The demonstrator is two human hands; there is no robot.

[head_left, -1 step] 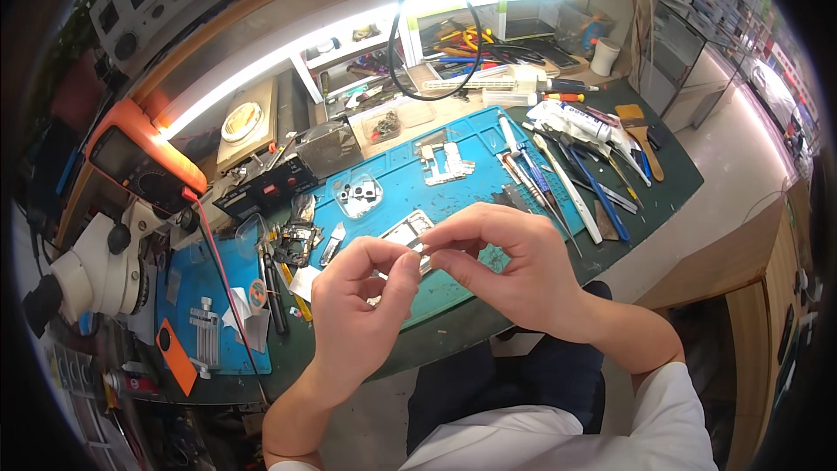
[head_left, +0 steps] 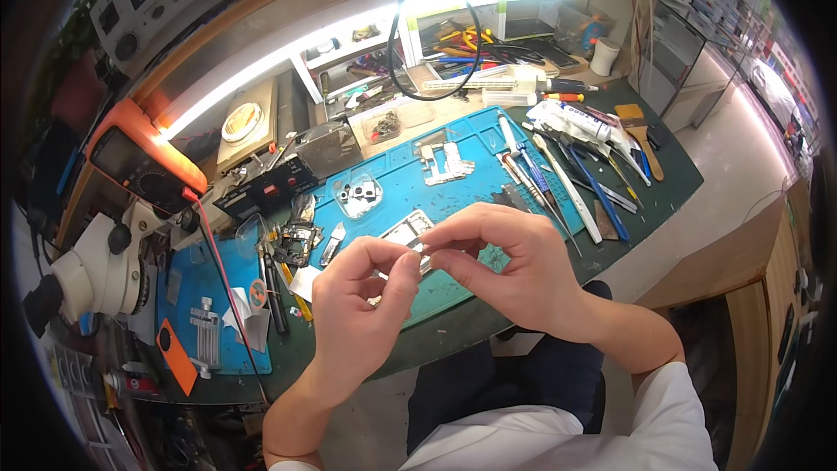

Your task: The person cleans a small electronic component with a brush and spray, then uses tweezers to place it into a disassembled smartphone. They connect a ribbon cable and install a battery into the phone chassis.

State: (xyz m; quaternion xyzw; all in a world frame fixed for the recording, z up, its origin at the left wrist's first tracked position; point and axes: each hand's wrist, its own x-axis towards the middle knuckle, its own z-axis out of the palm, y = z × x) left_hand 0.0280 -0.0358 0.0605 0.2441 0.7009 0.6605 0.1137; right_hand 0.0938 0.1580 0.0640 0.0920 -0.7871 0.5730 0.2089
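Observation:
My left hand (head_left: 359, 310) and my right hand (head_left: 516, 269) meet above the near edge of the blue work mat (head_left: 397, 176). Each is closed in a pinch, thumb against forefinger, and the fingertips almost touch. Whatever sits between them is too small and too covered to name. Just behind the fingers a pale rectangular phone frame (head_left: 408, 228) lies on the mat, its near part hidden by my hands. Farther back on the mat is a silvery metal fixture (head_left: 445, 160). To its left stands a clear tub of small parts (head_left: 358, 195).
Screwdrivers (head_left: 527, 176), tweezers and a brush (head_left: 643, 135) lie along the right of the bench. An orange multimeter (head_left: 139, 161) and a white microscope (head_left: 91, 270) crowd the left. A black cable loop (head_left: 397, 44) hangs over the back. A metal clamp (head_left: 206, 336) rests at left front.

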